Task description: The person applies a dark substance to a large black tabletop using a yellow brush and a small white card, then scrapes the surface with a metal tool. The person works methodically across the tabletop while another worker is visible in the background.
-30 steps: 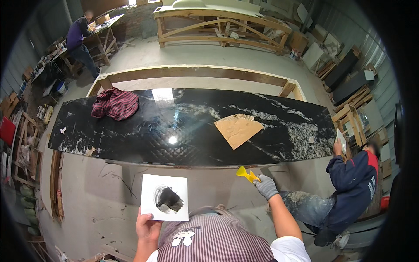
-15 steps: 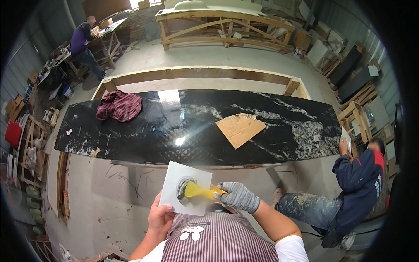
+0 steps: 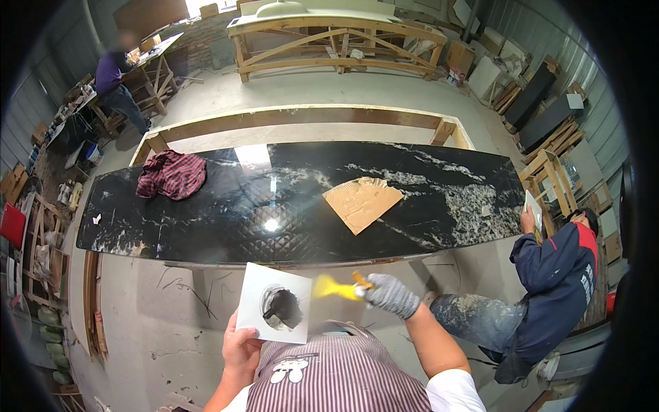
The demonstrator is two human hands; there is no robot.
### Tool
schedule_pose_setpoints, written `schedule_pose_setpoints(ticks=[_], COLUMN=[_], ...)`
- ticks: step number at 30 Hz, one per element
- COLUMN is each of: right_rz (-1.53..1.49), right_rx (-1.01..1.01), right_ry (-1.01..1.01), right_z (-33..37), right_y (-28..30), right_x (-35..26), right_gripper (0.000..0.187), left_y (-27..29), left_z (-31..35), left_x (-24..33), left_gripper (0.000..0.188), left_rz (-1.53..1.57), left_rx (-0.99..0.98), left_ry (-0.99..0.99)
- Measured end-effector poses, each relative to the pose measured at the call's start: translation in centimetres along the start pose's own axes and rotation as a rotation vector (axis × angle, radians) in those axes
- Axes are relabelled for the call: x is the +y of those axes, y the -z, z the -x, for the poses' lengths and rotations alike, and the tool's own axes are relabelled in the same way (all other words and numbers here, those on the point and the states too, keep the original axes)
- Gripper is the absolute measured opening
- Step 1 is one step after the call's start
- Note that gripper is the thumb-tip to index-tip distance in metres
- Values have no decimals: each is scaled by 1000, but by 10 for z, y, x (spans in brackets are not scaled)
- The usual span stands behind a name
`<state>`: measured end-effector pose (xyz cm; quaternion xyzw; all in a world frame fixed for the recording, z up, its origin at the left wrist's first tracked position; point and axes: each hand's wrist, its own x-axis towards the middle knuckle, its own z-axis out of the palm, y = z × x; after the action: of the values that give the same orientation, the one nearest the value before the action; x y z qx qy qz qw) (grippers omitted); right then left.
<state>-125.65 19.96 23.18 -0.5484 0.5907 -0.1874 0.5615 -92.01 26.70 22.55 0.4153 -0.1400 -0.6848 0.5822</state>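
Note:
My bare left hand [image 3: 240, 343] grips a white square board [image 3: 255, 296] by its lower left edge, thumb on top. In the middle of the board lies a smeared patch of black paste [image 3: 283, 309]. My right hand [image 3: 390, 295], in a grey knitted glove, is closed around a yellow putty knife [image 3: 331, 286], slightly blurred. Its wide blade points left, just off the board's right edge. A short orange-brown piece stands up at the gloved fingers; whether it belongs to the knife I cannot tell. Beyond both hands lies a polished black stone slab [image 3: 226, 226] with white veins.
On the slab are a crumpled red-and-black checked cloth [image 3: 171, 175] and a fan-shaped piece of cardboard [image 3: 362, 204]. A co-worker [image 3: 556, 268] at right holds a white board [image 3: 533, 214] at the slab's end. Another person [image 3: 117, 82] stands far left. A wooden frame [image 3: 295, 113] runs behind the slab.
The putty knife has come off the paste and moved right, away from the board. The dark patch is now uncovered. The board has shifted slightly left and down, and the whole view has shifted a little.

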Motion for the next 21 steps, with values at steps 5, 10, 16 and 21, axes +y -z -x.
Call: schedule_pose_setpoints(ticks=[5, 10, 16, 21], right_rz=[468, 563, 545, 562], right_rx=[437, 623, 594, 606], right_ry=[-20, 166, 169, 117], right_z=[-18, -45, -58, -52], right_y=[46, 41, 40, 56], right_x=[90, 135, 133, 143], right_gripper=[21, 22, 21, 21], left_y=[6, 4, -2, -7], left_z=[1, 8, 14, 20], left_x=[1, -5, -12, -19], left_gripper=[63, 68, 68, 66], left_rz=[64, 64, 68, 70], left_rx=[-4, 89, 102, 141], left_ry=[14, -12, -26, -20])
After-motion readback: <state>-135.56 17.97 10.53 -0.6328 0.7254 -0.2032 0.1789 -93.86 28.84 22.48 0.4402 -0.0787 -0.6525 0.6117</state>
